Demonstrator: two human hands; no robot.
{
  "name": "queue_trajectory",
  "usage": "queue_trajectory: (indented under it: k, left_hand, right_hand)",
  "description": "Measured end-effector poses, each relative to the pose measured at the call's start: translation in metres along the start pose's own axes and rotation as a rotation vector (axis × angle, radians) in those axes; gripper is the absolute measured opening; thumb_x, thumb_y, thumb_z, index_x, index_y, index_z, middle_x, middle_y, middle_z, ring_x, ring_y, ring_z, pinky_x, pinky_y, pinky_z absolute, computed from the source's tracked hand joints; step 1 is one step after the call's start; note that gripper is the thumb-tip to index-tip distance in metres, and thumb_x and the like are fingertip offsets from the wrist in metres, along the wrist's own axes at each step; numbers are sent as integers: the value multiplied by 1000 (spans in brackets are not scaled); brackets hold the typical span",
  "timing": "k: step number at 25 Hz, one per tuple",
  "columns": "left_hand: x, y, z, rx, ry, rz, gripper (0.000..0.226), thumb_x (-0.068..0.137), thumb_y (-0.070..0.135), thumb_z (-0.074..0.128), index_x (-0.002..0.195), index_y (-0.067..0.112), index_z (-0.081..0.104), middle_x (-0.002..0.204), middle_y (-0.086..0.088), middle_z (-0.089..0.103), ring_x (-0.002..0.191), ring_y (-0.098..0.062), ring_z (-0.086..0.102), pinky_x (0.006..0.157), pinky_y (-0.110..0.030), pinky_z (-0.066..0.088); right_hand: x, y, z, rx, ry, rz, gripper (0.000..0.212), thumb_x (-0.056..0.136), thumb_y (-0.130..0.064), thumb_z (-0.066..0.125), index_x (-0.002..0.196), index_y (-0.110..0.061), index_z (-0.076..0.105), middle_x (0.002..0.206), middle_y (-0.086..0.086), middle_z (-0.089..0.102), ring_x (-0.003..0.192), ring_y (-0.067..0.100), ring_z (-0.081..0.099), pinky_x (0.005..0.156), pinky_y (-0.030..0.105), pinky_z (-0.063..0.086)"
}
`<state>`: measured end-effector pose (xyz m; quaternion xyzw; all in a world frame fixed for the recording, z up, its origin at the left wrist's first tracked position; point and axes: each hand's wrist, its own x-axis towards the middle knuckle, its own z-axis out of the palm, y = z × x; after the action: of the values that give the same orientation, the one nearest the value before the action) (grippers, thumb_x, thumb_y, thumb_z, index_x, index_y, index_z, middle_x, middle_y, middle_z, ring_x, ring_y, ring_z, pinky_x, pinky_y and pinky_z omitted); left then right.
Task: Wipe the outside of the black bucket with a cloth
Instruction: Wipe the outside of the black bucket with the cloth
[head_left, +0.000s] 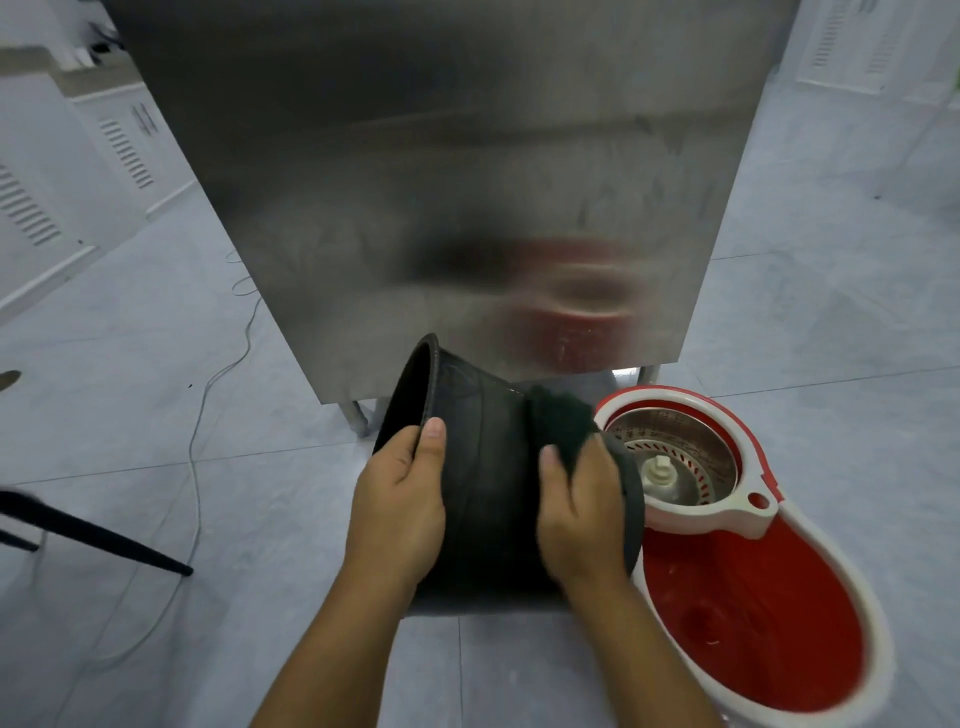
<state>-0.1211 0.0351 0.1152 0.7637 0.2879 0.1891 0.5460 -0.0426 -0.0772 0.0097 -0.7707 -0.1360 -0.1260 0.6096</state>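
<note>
Bucket position: black bucket (488, 467) held off the floor on its side, between the two hands, in front of the steel cabinet (447, 182) and just left of the red mop bucket (753, 571).
Long axis: runs left to right, mouth to the left, base to the right.
Left hand (397, 512): fingers curled over the rim, thumb outside, clamping the mouth.
Right hand (579, 512): closed around a dark cloth (563, 423), pressing it on the outer wall near the base end.
Nearer hand for wiping: right; unwiped wall lies leftward from its fingers, I judge.
Count: one black bucket, one cloth, one mop bucket, two hands.
</note>
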Motion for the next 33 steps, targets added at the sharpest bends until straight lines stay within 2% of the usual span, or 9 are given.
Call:
queue_trajectory:
  k: [4, 7, 10, 14, 18, 23, 26, 28, 33]
  left_hand:
    - [-1, 7, -1, -41, 23, -6, 36, 98, 44, 35, 73, 29, 56, 81, 11, 60, 76, -4, 54, 59, -19, 40]
    - [0, 3, 7, -40, 14, -21, 39, 98, 46, 34, 81, 23, 61, 85, 5, 63, 80, -10, 58, 65, -24, 48]
    - [0, 0, 7, -59, 9, -36, 41, 97, 46, 35, 91, 18, 65, 92, -2, 68, 88, -18, 63, 72, -30, 53]
    - [0, 5, -3, -81, 22, -11, 37, 98, 44, 36, 82, 25, 63, 90, 3, 67, 85, -12, 61, 66, -25, 48]
    - [1, 9, -12, -99, -10, -39, 31, 97, 46, 35, 82, 34, 59, 91, 15, 62, 85, -8, 57, 63, -22, 43]
    - [5, 2, -31, 10, -365, -74, 29, 76, 51, 62, 97, 32, 67, 85, 14, 78, 77, -6, 71, 65, -21, 56]
    - [3, -4, -44, 184, -767, -135, 67, 52, 60, 82, 111, 35, 63, 104, 17, 75, 96, -7, 71, 89, -31, 57]
    - [-1, -1, -46, 36, -965, -181, 82, 40, 61, 86, 114, 30, 65, 110, 13, 75, 102, -8, 71, 83, -23, 58]
    - [8, 4, -23, -348, -383, -300, 37, 83, 36, 62, 103, 7, 73, 102, -14, 77, 86, -24, 76, 73, -34, 57]
  right_hand:
    - [-45, 30, -9, -10, 74, 174, 63, 95, -35, 50, 149, -52, 23, 157, -19, 33, 149, 18, 27, 121, 51, 23]
    - [-85, -8, 16, -118, -50, -44, 92, 88, -22, 51, 146, -62, -8, 162, -32, -8, 154, 14, -8, 124, 42, -3]
    - [-44, -29, 11, -102, -77, -290, 66, 92, -25, 44, 149, -49, 21, 160, -21, 23, 151, 11, 20, 124, 36, 6]
    - [3, 3, -11, -58, 25, 58, 43, 95, -40, 42, 135, -26, 49, 136, -3, 59, 130, 19, 50, 112, 53, 37]
    - [-7, 18, -32, 356, 209, 587, 39, 103, -33, 43, 140, -24, 47, 114, -10, 61, 121, 19, 52, 110, 47, 38]
    - [-7, 24, -46, 738, 309, 866, 35, 98, -29, 50, 130, -20, 60, 122, 7, 67, 113, 29, 61, 98, 50, 49]
    - [-16, 33, -57, 779, 418, 905, 36, 96, -32, 53, 124, -15, 65, 117, 10, 70, 109, 32, 63, 85, 44, 52]
    - [-20, 40, -66, 810, 439, 884, 35, 95, -34, 52, 118, -15, 69, 119, 13, 70, 116, 36, 62, 94, 49, 49]
    - [-33, 42, -64, 784, 356, 884, 37, 98, -30, 48, 125, -12, 65, 120, 16, 69, 114, 36, 61, 93, 49, 47]
